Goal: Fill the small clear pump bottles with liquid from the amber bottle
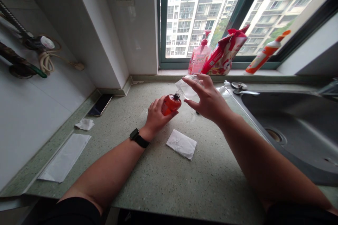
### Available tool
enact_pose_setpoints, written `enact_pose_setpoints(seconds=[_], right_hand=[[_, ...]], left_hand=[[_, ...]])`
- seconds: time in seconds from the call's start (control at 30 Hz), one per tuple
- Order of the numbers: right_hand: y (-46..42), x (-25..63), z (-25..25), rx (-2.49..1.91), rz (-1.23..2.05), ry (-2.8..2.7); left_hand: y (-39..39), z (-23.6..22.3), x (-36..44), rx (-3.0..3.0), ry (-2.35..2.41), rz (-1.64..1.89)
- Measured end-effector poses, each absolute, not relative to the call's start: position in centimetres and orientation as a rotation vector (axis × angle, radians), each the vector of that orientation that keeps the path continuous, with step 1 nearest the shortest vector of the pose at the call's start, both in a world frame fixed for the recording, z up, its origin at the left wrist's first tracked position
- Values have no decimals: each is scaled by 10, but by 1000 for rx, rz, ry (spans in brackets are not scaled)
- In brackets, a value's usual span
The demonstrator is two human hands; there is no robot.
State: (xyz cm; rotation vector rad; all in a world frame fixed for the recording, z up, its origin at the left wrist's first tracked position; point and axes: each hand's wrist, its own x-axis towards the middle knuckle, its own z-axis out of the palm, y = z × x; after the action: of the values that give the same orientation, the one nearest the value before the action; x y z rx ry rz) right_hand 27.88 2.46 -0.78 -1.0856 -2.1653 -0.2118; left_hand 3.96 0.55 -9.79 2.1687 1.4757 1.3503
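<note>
Clasping one red bottle [172, 104], left grip [156, 113]; right grip [208, 99] pinching one clear container [188, 92]; one folded tissue [182, 145] nearby

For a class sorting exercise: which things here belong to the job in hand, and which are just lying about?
In use:
- red bottle, in the left hand
- clear container, in the right hand

Apparently lying about:
- phone
- crumpled tissue
- pink pump bottle
- orange-capped bottle

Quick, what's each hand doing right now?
Left hand: closed around the red bottle.
Right hand: holding a clear container, tilted, its spout at the red bottle's dark neck.
</note>
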Motion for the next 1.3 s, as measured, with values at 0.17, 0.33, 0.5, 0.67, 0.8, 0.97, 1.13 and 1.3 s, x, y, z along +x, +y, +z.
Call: enact_pose_setpoints(seconds=[0.17,0.33,0.5,0.67,0.8,0.97,1.13,1.3], right_hand=[[24,278,-9,-1093,-214,-2163],[24,278,-8,-1087,-200,-2164],[25,278,-8,-1064,-206,-2170],[23,277,-7,-1058,-206,-2164],[22,276,-5,-1062,-204,-2160],[22,275,-4,-1032,-203,-2159],[23,275,-4,-1007,-212,-2164],[22,275,-3,-1007,-216,-2169]], left_hand=[[6,-97,40,2167,1491,1336],[6,-98,40,2159,1490,1331],[5,-98,40,2156,1484,1335],[5,-98,40,2156,1490,1334],[5,-98,40,2147,1489,1338],[5,-98,40,2143,1486,1335],[5,-97,39,2145,1489,1321],[5,-97,40,2145,1492,1327]])
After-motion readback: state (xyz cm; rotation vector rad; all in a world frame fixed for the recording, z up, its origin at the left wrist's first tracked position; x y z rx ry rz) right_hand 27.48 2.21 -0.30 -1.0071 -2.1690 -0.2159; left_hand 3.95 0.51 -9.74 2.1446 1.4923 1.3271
